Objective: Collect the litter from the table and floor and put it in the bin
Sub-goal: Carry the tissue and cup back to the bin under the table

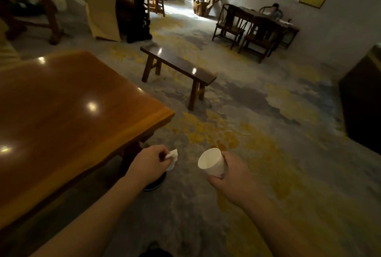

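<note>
My left hand (148, 164) is closed around a crumpled white tissue (172, 156), held over the carpet just off the corner of the orange wooden table (68, 112). My right hand (231, 171) grips a white paper cup (211, 164) by its side, the cup tilted with its mouth facing up and left. Both hands are out in front of me, about a cup's width apart. No bin is in view.
A dark low bench (177, 65) stands on the patterned carpet ahead. Dark chairs and a table (253, 27) line the right wall. A covered chair (101, 7) and a screen stand at the back left. A dark cabinet (362, 100) is at the right edge. My shoe (154, 183) shows below the left hand.
</note>
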{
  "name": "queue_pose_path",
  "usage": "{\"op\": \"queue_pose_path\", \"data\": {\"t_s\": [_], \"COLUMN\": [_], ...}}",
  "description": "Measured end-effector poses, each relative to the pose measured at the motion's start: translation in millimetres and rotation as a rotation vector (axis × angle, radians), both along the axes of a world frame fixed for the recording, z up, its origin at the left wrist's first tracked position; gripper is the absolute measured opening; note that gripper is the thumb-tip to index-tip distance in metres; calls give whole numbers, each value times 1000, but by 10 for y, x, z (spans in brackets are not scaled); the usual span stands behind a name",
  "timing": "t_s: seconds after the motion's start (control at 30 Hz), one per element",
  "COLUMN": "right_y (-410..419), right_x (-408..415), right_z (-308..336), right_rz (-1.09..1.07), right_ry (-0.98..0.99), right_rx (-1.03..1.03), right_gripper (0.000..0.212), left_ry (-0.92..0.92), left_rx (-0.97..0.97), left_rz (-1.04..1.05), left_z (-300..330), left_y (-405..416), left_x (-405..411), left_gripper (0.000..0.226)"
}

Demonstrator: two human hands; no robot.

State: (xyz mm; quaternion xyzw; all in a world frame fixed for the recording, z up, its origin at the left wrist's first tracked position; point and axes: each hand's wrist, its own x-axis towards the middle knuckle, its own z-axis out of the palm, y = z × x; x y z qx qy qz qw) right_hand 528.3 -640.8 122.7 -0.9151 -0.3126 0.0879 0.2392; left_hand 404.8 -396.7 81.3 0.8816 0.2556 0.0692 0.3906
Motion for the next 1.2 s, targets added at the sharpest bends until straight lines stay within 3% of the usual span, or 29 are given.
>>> {"op": "queue_pose_path", "data": {"t_s": [0.37, 0.73, 1.0, 1.2], "right_y": [933, 1971, 2441, 2751], "right_x": [1554, 3129, 3369, 3231], "right_z": [-469, -1315, -2393, -3626], "right_rz": [288, 781, 700, 578], "right_ry": [146, 341, 627, 728], "right_rx": [-3, -277, -453, -549], "right_gripper": [72, 70, 80, 64], "left_ry": [180, 311, 382, 390], "left_rx": [-78, -320, -565, -736], "left_rz": [255, 836, 1097, 1036], "left_z": [-189, -972, -2034, -3322], "left_y": [437, 379, 460, 854], "left_x": [865, 1669, 1933, 2048], "left_gripper": [9, 8, 14, 16]}}
